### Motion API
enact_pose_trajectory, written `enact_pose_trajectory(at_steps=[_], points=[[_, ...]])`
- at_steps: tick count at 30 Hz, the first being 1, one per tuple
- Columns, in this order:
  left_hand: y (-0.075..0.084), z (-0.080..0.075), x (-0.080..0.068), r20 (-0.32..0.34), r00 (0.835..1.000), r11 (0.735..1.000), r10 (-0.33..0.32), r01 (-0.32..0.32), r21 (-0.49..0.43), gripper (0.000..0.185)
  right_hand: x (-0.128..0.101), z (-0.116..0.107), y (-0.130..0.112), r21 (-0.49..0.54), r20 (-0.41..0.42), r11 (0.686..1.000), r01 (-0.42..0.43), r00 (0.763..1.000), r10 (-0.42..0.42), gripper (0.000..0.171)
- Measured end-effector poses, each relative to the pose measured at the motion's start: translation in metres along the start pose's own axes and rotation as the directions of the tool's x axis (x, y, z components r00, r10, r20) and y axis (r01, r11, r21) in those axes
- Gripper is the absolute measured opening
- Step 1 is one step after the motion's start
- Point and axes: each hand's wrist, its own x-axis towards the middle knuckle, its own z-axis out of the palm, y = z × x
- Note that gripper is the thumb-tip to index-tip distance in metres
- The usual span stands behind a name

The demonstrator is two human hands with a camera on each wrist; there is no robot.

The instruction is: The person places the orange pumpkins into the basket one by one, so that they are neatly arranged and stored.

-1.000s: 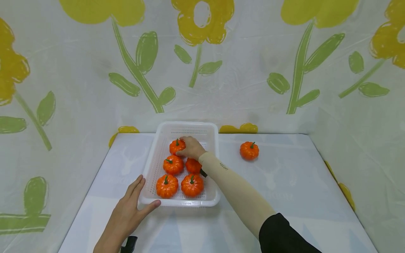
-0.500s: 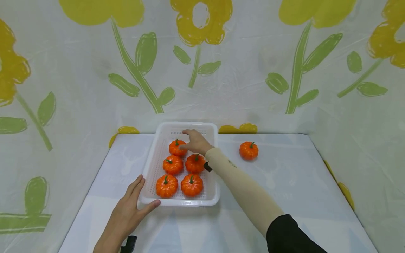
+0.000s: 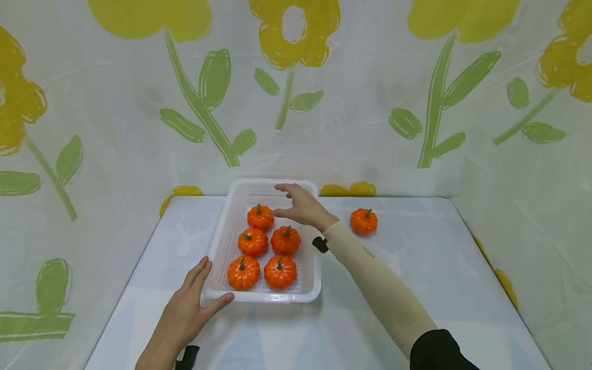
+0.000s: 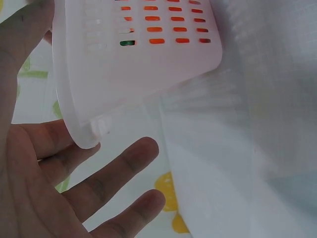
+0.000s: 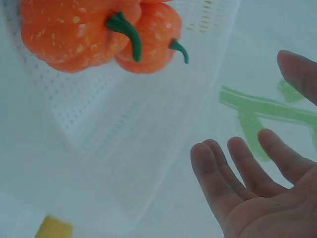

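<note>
Over the white basket (image 3: 217, 241) on the bench (image 3: 416, 267), the right hand (image 3: 302, 205) hovers empty, grip apart, beside the farthest pumpkin (image 3: 260, 217); left hand (image 3: 187, 311) braces the near corner, fingers straight. Placing looks done; one loose pumpkin (image 3: 363, 221) likely needs fetching.

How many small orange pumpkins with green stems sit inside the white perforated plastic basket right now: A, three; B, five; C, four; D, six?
B: the head view shows five small orange pumpkins inside the white perforated plastic basket, in two rows, while a sixth pumpkin sits apart on the table to the basket's right.
</note>
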Motion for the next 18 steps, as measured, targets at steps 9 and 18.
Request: enact_pose_trajectory(at_steps=[9, 18], points=[[-0.001, 0.002, 0.000, 0.002, 1.000, 1.000, 0.009, -0.009, -0.009, 0.118, -0.036, -0.029, 0.012, 0.046, -0.075, 0.997, 0.057, 0.996, -0.053, 0.070], [-0.001, 0.001, 0.000, -0.001, 1.000, 1.000, 0.001, -0.001, 0.004, 0.118, -0.073, -0.063, 0.045, -0.044, -0.174, 0.995, 0.092, 0.980, -0.098, 0.071]])
